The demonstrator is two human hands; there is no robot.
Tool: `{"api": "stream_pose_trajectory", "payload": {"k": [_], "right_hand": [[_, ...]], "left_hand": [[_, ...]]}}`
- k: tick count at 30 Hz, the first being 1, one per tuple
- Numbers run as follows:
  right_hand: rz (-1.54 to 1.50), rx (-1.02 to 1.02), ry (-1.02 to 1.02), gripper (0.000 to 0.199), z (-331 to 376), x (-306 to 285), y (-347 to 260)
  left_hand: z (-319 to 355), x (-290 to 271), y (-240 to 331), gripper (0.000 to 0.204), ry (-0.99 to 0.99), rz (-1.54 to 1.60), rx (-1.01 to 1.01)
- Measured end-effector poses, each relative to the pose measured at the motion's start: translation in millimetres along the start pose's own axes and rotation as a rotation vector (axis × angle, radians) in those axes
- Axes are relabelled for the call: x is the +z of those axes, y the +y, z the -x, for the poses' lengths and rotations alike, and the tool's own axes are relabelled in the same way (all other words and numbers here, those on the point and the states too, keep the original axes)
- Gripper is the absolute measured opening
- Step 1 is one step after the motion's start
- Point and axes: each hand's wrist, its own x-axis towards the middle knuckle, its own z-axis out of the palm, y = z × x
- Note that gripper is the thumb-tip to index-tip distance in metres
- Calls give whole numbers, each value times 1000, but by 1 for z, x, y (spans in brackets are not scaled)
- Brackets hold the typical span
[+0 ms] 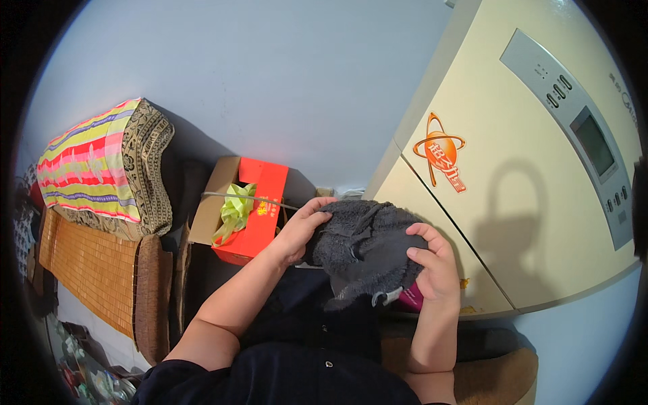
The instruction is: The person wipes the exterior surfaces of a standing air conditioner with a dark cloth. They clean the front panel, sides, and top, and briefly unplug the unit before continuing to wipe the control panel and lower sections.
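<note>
Between my two hands is a dark grey fleecy cloth (368, 246), bunched and hanging in folds in front of my chest. My left hand (302, 231) grips its left edge with thumb and fingers pressed together. At its right edge, my right hand (435, 263) pinches the fabric between thumb and fingers. The cloth's exact kind does not show. Just below it, near my right wrist, are a pale hook-shaped piece (387, 297) and part of a magenta item (411, 297), both partly hidden.
An open red box (270, 209) holding a yellow-green plastic bag (236, 214) stands left of my hands; a thin grey rod (233, 196) crosses it. Further left is a woven-mat seat (94, 266) with a striped cloth (91, 158). A cream refrigerator-like appliance (499, 135) rises on the right.
</note>
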Motion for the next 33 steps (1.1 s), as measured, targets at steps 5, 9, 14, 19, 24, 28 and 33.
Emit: {"api": "stream_pose_trajectory", "payload": {"k": [5, 9, 14, 19, 24, 28, 33], "right_hand": [[-265, 41, -196, 45, -3, 19, -6], [-371, 20, -226, 48, -9, 30, -13], [-768, -22, -58, 42, -25, 9, 5], [-746, 149, -47, 68, -10, 20, 85], [-328, 234, -28, 83, 7, 20, 119], [41, -275, 238, 84, 9, 14, 94], [662, -459, 205, 34, 27, -8, 41]], "left_hand": [[-8, -8, -15, 47, -174, -434, 93], [-1, -15, -37, 82, -508, -229, -63], [24, -21, -26, 86, -728, 160, -183], [36, 12, 11, 73, -409, 86, -190], [35, 8, 14, 64, -391, 31, -202], [36, -11, 34, 56, -312, -292, -93], [23, -42, 60, 37, -152, -1085, -198]]}}
